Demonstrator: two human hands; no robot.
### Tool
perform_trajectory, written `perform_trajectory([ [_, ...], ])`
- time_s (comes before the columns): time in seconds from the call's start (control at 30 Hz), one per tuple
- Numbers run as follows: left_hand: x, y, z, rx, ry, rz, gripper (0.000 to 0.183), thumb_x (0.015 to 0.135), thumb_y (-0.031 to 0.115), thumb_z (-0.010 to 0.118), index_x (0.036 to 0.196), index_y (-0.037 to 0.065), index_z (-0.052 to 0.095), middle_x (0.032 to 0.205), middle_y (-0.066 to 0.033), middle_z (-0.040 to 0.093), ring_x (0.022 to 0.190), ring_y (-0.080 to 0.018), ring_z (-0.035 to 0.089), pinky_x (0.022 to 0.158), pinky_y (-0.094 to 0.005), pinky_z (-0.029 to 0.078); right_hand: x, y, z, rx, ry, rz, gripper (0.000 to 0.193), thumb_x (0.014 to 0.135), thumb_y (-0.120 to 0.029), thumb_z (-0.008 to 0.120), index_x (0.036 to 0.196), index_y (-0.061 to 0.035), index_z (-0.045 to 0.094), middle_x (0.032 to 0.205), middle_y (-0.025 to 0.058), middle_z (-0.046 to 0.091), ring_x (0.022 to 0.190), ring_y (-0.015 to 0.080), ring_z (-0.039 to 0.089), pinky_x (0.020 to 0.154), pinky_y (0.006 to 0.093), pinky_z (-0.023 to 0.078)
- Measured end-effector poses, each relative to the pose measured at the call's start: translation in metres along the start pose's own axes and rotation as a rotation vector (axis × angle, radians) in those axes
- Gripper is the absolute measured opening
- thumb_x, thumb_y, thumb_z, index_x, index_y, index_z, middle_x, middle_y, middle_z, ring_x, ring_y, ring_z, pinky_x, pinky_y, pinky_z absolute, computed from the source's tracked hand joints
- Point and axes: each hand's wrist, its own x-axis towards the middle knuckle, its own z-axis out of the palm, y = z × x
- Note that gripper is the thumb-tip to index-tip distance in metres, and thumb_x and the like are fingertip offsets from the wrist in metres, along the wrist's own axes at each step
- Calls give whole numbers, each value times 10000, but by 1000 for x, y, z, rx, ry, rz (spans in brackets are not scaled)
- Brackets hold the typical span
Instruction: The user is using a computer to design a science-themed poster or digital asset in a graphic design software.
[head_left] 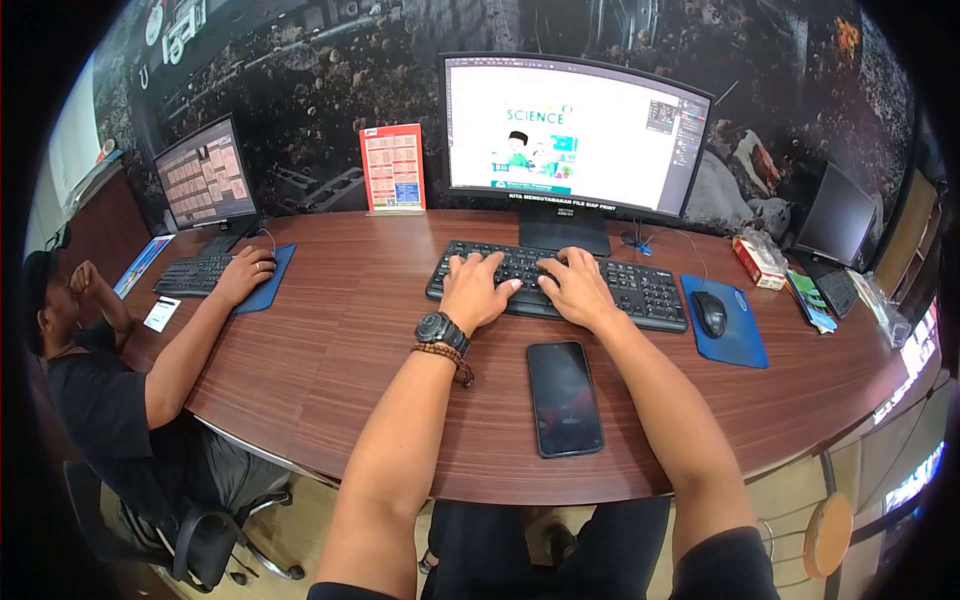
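Both my hands rest on a black keyboard (pixel 640 292) in front of a large curved monitor (pixel 610 130). My left hand (pixel 475 290) lies over the keyboard's left part, fingers apart on the keys; a black watch (pixel 440 330) and a beaded bracelet (pixel 440 352) circle that wrist. Over the middle keys, my right hand (pixel 578 287) has its fingers spread and bent, holding nothing. A black smartphone (pixel 565 398) with a dark screen lies between my forearms. On the monitor, a colourful page with cartoon figures sits in an editing window.
Right of the keyboard, a black mouse (pixel 711 313) sits on a blue mouse pad (pixel 735 335). A red-framed calendar (pixel 393 168) stands left of the monitor. At far left, a seated co-worker (pixel 110 370) has one hand at a second keyboard (pixel 195 274). A small box (pixel 758 263) and another monitor (pixel 838 217) stand right.
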Motion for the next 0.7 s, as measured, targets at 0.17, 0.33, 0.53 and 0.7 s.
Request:
perform_trajectory([
  [0.17, 0, 2, 0, 60, -23, -30, 544, 885, 368, 710, 1326, 65, 614, 1235, -175, 582, 1163, -398, 490, 1003, -506, 446, 7, -6, 8, -89, -15, 34, 314, 940, -318, 602, 1127, -100, 728, 1273, 192, 544, 1299, 370, 429, 1110, 499, 328],
  [0.33, -1, -1, 5, 103, 57, -34, 473, 885, 343, 717, 1246, 41, 670, 1238, -184, 565, 1172, -384, 489, 1007, -477, 443, 2, -20, 3, -56, 30, 53, 389, 849, -336, 718, 1117, -59, 666, 1196, 183, 554, 1237, 369, 455, 1084, 488, 345],
  [0.53, 6, -20, 13, -44, 8, 53, 370, 886, 308, 724, 1076, -8, 741, 1136, -173, 571, 1121, -357, 501, 991, -445, 435, -2, -24, 0, -121, 87, 55, 456, 779, -336, 790, 1082, -51, 605, 1117, 167, 557, 1136, 364, 488, 1032, 482, 365],
  [0.7, 2, -7, 6, 153, -4, 47, 436, 878, 389, 719, 1130, 33, 734, 1145, -182, 548, 1082, -367, 518, 967, -477, 455, -6, -10, -9, 61, 149, 137, 364, 831, -303, 734, 1077, -57, 630, 1101, 162, 573, 1115, 369, 502, 1002, 466, 407],
])
